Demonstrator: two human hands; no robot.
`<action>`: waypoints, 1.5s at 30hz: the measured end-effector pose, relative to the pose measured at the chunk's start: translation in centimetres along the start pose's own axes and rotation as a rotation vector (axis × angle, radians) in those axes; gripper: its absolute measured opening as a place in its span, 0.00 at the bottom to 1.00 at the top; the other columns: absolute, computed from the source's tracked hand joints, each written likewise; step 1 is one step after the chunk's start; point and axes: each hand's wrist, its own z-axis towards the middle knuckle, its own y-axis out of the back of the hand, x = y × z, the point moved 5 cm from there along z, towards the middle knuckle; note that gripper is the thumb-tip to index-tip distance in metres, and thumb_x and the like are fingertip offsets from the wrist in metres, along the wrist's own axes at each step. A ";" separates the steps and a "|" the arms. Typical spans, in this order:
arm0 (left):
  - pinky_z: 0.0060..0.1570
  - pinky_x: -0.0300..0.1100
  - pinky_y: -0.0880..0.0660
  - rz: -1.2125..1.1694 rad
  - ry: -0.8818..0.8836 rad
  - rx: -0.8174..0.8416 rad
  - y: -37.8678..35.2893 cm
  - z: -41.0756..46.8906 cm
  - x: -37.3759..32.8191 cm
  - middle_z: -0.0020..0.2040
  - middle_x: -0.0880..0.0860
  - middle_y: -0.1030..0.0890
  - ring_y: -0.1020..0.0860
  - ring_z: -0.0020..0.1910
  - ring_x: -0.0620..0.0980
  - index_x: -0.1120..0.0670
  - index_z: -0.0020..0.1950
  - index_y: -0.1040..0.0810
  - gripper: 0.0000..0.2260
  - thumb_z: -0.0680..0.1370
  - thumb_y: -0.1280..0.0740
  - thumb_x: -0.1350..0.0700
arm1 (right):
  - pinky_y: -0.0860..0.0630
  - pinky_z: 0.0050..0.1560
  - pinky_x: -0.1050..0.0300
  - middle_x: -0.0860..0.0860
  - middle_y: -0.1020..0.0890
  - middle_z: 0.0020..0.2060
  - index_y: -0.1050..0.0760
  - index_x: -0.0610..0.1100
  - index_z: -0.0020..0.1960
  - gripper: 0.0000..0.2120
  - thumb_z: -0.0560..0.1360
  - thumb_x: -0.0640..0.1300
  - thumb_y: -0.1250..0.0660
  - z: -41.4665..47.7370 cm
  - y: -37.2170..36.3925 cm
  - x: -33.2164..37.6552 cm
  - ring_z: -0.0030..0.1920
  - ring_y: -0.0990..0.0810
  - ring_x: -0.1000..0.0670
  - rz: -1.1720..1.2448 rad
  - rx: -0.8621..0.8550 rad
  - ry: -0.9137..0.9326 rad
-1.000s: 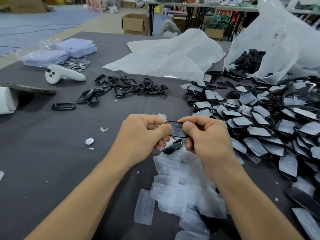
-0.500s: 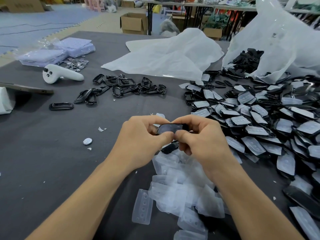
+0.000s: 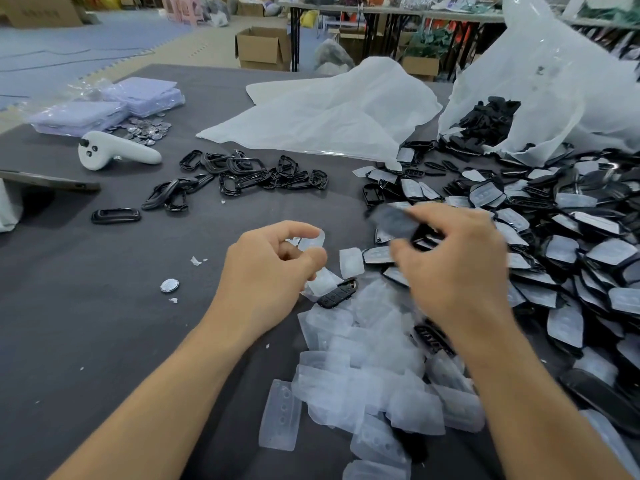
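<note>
White controller (image 3: pixel 117 154), pile of coin cells (image 3: pixel 147 129), lilac packets (image 3: pixel 104 110), cardboard box (image 3: pixel 263 46) on floor

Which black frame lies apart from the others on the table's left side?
The single black frame nearest the grey tablet; the other frames lie tangled in a cluster farther right.

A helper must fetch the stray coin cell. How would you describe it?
On the grey table, look just left of the left hand. The coin cell is a small silver disc lying alone on the cloth, with only white scraps near it; the other cells lie heaped far off by the white controller.
</note>
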 end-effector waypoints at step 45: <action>0.38 0.45 0.16 -0.341 0.170 -0.018 1.4 -0.7 0.8 0.38 0.49 0.16 0.17 0.35 0.46 0.44 0.68 0.24 0.24 0.78 0.30 0.66 | 0.21 0.42 0.58 0.55 0.14 0.41 0.19 0.55 0.40 0.10 0.71 0.41 0.24 -2.6 -3.8 2.0 0.40 0.17 0.54 0.249 0.456 -0.094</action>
